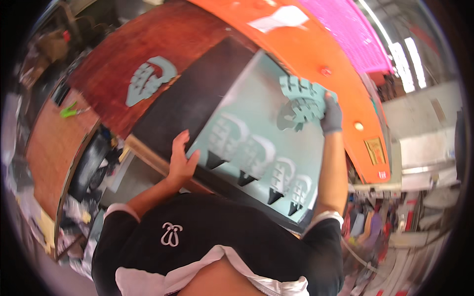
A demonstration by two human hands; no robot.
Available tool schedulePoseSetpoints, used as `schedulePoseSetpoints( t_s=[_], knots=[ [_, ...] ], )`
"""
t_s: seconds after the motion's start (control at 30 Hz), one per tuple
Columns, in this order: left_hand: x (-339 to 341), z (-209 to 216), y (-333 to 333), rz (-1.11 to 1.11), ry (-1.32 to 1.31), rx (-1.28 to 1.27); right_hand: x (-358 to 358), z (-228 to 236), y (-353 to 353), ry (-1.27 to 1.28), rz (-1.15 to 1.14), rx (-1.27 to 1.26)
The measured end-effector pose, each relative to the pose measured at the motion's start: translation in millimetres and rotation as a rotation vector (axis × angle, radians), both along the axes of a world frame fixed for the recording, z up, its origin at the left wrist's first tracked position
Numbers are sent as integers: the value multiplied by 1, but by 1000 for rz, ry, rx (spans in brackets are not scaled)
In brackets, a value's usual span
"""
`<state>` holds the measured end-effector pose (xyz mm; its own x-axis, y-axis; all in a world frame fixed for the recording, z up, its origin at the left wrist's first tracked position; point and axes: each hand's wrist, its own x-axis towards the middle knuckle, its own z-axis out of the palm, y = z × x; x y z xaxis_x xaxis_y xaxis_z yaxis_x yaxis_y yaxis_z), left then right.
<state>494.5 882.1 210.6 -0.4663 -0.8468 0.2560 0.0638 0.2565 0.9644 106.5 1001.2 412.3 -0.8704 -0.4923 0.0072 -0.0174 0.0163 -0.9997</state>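
Observation:
A pale green sheet point(266, 93) lies on a black board in front of me. Along its near side runs a row of several pale curved, slotted shapes point(256, 153) with black pointed ends; whether these are holes cannot be told. My right hand point(332, 114), in a grey glove, is closed on several cut green pieces point(303, 106) with slotted edges, held over the sheet's far right part. My bare left hand point(182, 165) is open, fingers apart, at the sheet's left edge. Whether it touches the sheet is unclear.
Behind the sheet stretches an orange machine beam point(340, 89) with a white paper point(280, 19) on it. To the left, a similar green piece point(150, 81) lies on a red-brown board point(113, 54). Green-handled snips point(72, 110) rest on a wooden table point(54, 153) farther left.

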Motion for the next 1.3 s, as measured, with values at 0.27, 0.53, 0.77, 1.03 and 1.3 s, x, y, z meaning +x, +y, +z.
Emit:
schedulePoseSetpoints(
  t_s=[0.27, 0.53, 0.77, 1.03, 1.3],
  knots=[
    [15, -14, -23, -109, -308, -479, 99, -15, -101, -73, 376, 29],
    [12, -20, -23, -143, -233, -427, 136, 8, -247, 759, 359, 166],
    [13, -22, -23, -114, -191, -386, 301, -166, -310, 1126, 784, 489],
    [8, -31, -21, -71, -231, -447, 260, -187, -212, 1337, 793, 234],
    [6, -29, -20, -236, -324, -323, 172, -159, -70, 426, 469, 384]
  ],
)
